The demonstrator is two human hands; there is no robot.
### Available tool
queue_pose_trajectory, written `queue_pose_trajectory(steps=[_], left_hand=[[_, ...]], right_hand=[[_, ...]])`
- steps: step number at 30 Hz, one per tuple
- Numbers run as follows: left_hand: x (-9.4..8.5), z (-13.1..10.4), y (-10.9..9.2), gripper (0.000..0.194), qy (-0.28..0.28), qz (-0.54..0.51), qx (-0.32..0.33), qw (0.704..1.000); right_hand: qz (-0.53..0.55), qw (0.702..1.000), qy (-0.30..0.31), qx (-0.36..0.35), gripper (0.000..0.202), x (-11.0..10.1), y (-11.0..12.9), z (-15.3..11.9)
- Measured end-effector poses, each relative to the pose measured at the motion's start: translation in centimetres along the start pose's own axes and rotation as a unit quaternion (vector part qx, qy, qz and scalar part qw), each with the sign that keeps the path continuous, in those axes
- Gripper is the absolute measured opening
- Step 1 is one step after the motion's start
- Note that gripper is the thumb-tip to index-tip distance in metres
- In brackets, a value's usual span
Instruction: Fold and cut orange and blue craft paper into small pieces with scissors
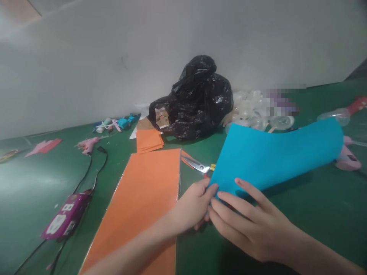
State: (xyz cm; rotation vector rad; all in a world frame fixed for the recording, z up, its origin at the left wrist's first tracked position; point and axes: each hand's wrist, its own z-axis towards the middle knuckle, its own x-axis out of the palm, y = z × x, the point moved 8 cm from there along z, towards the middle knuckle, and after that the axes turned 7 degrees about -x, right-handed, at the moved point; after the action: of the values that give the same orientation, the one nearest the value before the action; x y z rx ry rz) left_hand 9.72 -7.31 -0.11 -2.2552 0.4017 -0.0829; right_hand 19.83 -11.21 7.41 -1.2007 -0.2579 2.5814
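Note:
A bright blue sheet (275,152), paper or craft foam, is held up off the table and bends over at its far right end. My left hand (195,204) is closed on its lower left corner, thumb on top. My right hand (258,225) has its fingers stretched and spread. Its fingertips lie at the sheet's lower left edge beside my left hand, and its thumb is hidden. Under my left forearm lies an orange sheet stack (149,191) with a shiny clear edge, like a plastic sleeve. Scissors (197,164) rest just behind my left hand, their handles partly covered by the blue sheet.
Behind are a black plastic bag (197,103), small orange pieces (149,140) and clear plastic cups (255,114). A purple power strip (67,215) with cords and a pink glue gun (88,145) lie left. Another pink glue gun (346,158) lies right, on the green table (321,214).

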Motion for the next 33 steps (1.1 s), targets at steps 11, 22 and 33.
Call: queue_pose_trajectory(steps=[11,22,33], left_hand=[[-1.1,-0.6,-1.6,0.034,-0.101,0.172,0.089,0.976],[-1.2,-0.7,-0.9,0.037,-0.049,0.120,0.024,0.991],[-1.6,-1.3,-1.0,0.043,-0.044,0.131,-0.004,0.990]], right_hand=[[-0.011,1.000,0.008,-0.006,0.044,0.0,0.5,-0.1],[-0.030,1.000,0.003,-0.006,0.049,-1.3,-0.9,-2.2],[-0.115,0.988,0.014,0.099,0.041,-5.5,-4.5,-8.6]])
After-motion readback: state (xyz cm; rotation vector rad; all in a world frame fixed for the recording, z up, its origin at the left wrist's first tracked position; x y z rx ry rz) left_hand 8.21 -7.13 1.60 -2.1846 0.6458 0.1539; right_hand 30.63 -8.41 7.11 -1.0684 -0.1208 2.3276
